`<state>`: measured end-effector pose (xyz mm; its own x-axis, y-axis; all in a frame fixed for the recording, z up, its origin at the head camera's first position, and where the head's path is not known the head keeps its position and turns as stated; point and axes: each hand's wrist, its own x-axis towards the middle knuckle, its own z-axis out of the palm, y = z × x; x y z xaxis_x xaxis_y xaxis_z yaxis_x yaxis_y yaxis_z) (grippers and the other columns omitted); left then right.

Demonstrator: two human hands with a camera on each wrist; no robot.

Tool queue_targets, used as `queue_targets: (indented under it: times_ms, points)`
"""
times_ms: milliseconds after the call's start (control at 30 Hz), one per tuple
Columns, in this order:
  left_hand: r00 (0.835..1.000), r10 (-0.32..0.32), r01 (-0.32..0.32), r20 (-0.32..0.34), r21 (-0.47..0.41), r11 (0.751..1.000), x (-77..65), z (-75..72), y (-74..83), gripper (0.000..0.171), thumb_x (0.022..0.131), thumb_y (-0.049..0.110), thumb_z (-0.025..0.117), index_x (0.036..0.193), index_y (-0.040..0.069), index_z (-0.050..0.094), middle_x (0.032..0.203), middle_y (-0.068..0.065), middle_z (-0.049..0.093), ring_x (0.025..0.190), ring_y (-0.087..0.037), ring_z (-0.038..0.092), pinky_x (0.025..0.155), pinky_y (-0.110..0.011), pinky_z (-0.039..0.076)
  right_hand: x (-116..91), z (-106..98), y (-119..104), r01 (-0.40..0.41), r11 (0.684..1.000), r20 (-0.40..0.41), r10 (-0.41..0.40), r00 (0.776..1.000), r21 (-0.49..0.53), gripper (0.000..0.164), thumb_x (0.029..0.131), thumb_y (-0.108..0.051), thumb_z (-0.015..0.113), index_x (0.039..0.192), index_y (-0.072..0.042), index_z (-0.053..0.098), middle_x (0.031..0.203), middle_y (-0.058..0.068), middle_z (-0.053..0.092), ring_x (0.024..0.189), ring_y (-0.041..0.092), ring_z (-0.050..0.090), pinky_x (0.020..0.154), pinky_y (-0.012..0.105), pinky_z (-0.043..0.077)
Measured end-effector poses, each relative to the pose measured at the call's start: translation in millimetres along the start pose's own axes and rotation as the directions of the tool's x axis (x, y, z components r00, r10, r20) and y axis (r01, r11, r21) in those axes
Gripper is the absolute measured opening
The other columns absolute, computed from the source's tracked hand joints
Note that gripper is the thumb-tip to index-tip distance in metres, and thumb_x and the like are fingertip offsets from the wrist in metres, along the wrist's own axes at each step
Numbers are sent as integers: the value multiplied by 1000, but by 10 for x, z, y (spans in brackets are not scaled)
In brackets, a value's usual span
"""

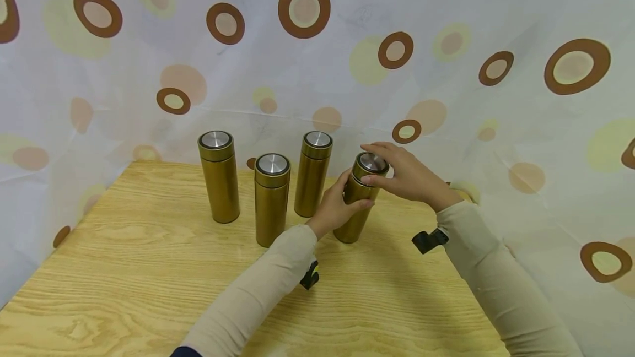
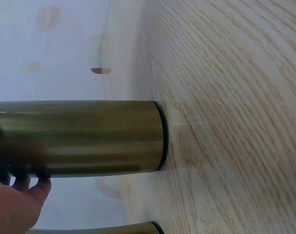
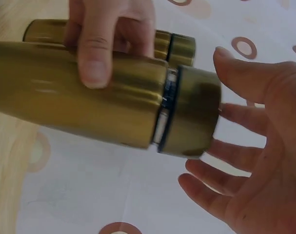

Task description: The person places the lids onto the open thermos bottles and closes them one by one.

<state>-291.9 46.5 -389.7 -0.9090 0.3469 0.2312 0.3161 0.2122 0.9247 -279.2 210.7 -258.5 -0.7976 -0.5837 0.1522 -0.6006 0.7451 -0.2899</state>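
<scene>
My left hand (image 1: 334, 208) grips the upper body of a gold thermos flask (image 1: 354, 225). Its thumb lies across the near side in the right wrist view. The flask's base is on the table, as the left wrist view shows. A dark and silvery gap shows between the flask body and its lid (image 3: 192, 112), which sits raised. Around that lid my right hand (image 1: 409, 175) spreads its thumb and fingers loosely, fingertips right at the rim, the palm apart from the silver top.
Three more gold flasks with silver-topped lids stand upright to the left: one at far left (image 1: 220, 191), one nearer the front (image 1: 271, 211), one behind (image 1: 311, 186). A wooden table (image 1: 124, 291) lies beneath, with a patterned white sheet (image 1: 297, 81) behind it.
</scene>
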Motion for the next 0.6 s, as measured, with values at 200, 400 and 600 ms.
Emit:
queue_targets:
  times_ms: [200, 400, 600]
  points:
    - [1000, -11, 11, 5, -11, 1000, -21, -3, 22, 84, 86, 32, 72, 153, 19, 22, 146, -7, 44, 129, -25, 47, 107, -44, 40, 23, -179, 23, 71, 997, 83, -73, 994, 28, 62, 92, -19, 67, 146, -6, 39, 149, 22, 32, 138, 40, 29, 107, 61, 30]
    - [1000, -19, 20, 10, -19, 1000, -21, 3, 29, 84, 87, 33, 71, 153, 19, 21, 147, -8, 43, 129, -25, 47, 107, -44, 40, 99, -282, 3, 119, 993, 265, -117, 957, 9, 61, 91, -5, 65, 146, -12, 41, 153, 21, 26, 141, 42, 22, 107, 63, 29]
    - [1000, -22, 22, 9, -37, 999, -20, -1, 19, 83, 87, 34, 71, 153, 20, 22, 146, -6, 43, 128, -24, 48, 106, -43, 40, 170, -298, -7, 113, 994, 337, -107, 936, 2, 58, 88, 7, 62, 141, -12, 48, 152, 19, 32, 139, 40, 29, 105, 59, 35]
